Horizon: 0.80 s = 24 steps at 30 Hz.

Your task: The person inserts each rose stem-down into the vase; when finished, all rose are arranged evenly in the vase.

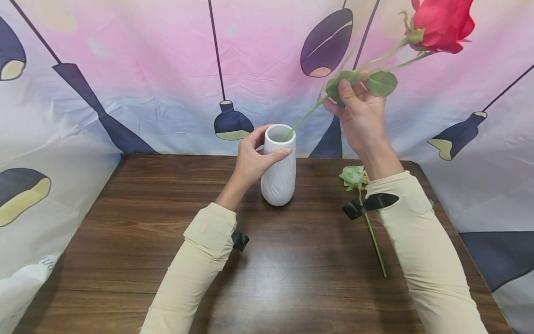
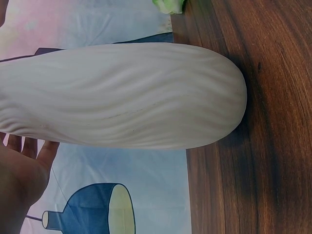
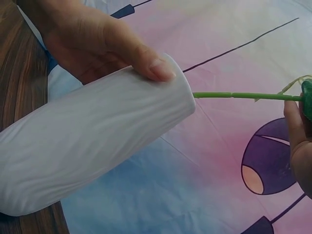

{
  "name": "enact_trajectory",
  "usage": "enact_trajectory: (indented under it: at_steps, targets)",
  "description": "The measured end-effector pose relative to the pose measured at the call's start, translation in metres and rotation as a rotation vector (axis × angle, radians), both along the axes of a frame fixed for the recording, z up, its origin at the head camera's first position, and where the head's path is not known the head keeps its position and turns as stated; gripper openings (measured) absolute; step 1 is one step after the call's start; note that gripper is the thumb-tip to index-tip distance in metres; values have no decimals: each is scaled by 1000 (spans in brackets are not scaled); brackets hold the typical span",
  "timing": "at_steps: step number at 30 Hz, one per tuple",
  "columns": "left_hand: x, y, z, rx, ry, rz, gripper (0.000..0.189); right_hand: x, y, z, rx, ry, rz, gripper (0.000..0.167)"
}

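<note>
A white ribbed vase (image 1: 278,176) stands upright on the table near its back edge. My left hand (image 1: 256,157) grips it just below the rim, thumb across the front and fingers behind. Up to the right, my right hand (image 1: 363,109) pinches the stem of a red rose (image 1: 444,23) among its green leaves (image 1: 382,83). The rose slants, its bloom high at the right, and the lower end of its stem is inside the vase's mouth. In the right wrist view the green stem (image 3: 234,95) enters the vase (image 3: 107,126); its tip is hidden.
A pale green-white rose (image 1: 353,176) lies on the dark wooden table (image 1: 292,264), right of the vase and partly behind my right wrist. Behind the table hangs a printed cloth (image 1: 167,83) with lamp drawings. Black straps (image 1: 370,205) sit on both sleeves.
</note>
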<state>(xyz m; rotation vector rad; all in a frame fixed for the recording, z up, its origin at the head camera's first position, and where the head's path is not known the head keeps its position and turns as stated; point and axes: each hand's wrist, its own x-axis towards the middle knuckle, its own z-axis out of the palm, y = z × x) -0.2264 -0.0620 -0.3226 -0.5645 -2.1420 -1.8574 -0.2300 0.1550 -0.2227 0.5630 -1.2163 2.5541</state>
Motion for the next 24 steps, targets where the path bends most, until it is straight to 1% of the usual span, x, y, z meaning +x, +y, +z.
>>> enact_trajectory:
  at_steps: [7,13,24]
  targets:
    - [1,0,0,4,-5,3,60,0,-4,-1,50,20,-15,15]
    - [1,0,1,2,-6,4,60,0,-8,-3,93,16,-32,23]
    - [2,1,1,-1,-11,2,60,-1,-18,-9,149,6,-37,27]
